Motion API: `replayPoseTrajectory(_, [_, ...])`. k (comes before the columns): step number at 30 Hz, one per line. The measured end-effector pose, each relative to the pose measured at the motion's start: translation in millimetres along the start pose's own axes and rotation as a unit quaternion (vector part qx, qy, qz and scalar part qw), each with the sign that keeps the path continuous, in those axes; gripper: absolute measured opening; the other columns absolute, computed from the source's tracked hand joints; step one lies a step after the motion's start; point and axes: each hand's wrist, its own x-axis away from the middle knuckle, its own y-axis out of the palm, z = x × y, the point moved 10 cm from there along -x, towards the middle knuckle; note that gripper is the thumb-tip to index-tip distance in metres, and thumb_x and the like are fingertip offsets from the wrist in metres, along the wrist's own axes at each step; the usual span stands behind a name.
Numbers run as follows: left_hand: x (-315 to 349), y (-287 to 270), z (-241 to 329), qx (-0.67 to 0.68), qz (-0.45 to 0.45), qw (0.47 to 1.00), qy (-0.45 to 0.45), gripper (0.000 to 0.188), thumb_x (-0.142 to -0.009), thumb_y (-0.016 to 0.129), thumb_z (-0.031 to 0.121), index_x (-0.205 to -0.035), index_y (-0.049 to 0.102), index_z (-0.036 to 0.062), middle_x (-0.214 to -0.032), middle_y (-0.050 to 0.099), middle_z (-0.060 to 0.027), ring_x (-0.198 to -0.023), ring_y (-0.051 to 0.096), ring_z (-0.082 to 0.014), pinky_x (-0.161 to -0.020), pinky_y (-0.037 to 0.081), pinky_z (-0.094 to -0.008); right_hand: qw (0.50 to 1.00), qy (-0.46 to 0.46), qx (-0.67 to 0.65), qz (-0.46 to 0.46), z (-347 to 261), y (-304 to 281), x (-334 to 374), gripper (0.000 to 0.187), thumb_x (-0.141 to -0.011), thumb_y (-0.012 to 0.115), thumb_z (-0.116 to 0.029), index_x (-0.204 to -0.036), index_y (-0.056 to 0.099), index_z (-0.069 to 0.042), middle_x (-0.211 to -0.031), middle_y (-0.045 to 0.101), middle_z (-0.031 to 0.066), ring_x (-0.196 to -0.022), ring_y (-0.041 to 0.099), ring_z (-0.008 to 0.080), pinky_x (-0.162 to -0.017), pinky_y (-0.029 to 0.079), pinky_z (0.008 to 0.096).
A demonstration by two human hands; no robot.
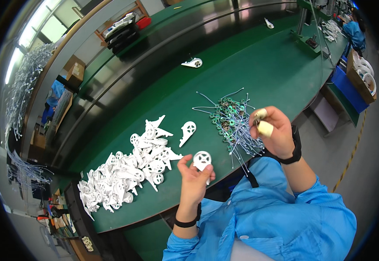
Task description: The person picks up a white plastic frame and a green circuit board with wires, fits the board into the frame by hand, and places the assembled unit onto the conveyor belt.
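My left hand (pixel 191 182) grips a white plastic part (pixel 203 159) with a round, spoked head and a narrow tail, above the table's near edge. My right hand (pixel 279 135) is raised at the right, with yellow finger covers on the thumb and a finger. Those fingertips are pinched together; a small dark bit shows between them, too little to name. Below and left of that hand lies a heap of green round circuit boards with blue-grey wires (pixel 235 119). One loose white part (pixel 187 132) rests between this heap and a large pile of similar white parts (pixel 124 174).
The green table (pixel 154 100) runs away to the upper right. Farther back lie two more white parts, one (pixel 192 63) nearer and one (pixel 269 23) beyond. A green machine stand (pixel 307 43) is at the far right. Wire bundles (pixel 26 87) hang at the left.
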Motion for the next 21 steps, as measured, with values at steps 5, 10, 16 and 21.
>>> replayPoseTrajectory(5, [12.0, 20.6, -11.5, 0.035, -0.017, 0.999, -0.019, 0.048, -0.093, 0.054, -0.004, -0.133, 0.032, 0.0095, -0.104, 0.054, -0.0087, -0.082, 0.057, -0.0156, -0.070, 0.049, -0.0304, 0.991, -0.090, 0.042, -0.092, -0.1, 53.8, 27.6, 0.029, -0.085, 0.058, 0.009, -0.113, 0.053, 0.003, -0.111, 0.058, 0.0201, -0.090, 0.065, 0.0220, -0.078, 0.055, 0.0349])
replayPoseTrajectory(10, [23.4, 38.3, -7.0, 0.085, -0.016, 0.996, -0.027, 0.050, -0.091, 0.045, -0.009, -0.135, 0.030, 0.0097, -0.117, 0.055, -0.0120, -0.102, 0.058, -0.0185, -0.084, 0.049, -0.0330, 0.938, -0.144, 0.269, -0.162, 7.4, 72.2, 40.1, 0.029, -0.075, 0.070, 0.003, -0.103, 0.062, 0.001, -0.106, 0.065, 0.0162, -0.086, 0.066, 0.0262, -0.075, 0.054, 0.0334])
replayPoseTrajectory(16, [29.1, 43.9, 2.3, 0.091, 0.015, 0.996, -0.005, 0.049, -0.092, 0.043, -0.008, -0.135, 0.027, 0.0097, -0.112, 0.056, -0.0132, -0.103, 0.057, -0.0208, -0.091, 0.048, -0.0357, 0.873, -0.196, 0.372, -0.249, 16.1, 95.1, 58.3, 0.031, -0.074, 0.073, -0.003, -0.102, 0.061, 0.000, -0.106, 0.064, 0.0168, -0.084, 0.066, 0.0309, -0.071, 0.055, 0.0348])
replayPoseTrajectory(21, [25.1, 34.6, -3.6, 0.066, 0.018, 0.998, 0.013, 0.053, -0.089, 0.041, -0.011, -0.135, 0.027, 0.0099, -0.113, 0.054, -0.0146, -0.101, 0.057, -0.0205, -0.090, 0.049, -0.0345, 0.811, -0.275, 0.419, -0.302, 10.6, 113.7, 74.5, 0.033, -0.075, 0.073, -0.005, -0.104, 0.059, 0.001, -0.107, 0.062, 0.0171, -0.085, 0.064, 0.0316, -0.074, 0.055, 0.0387])
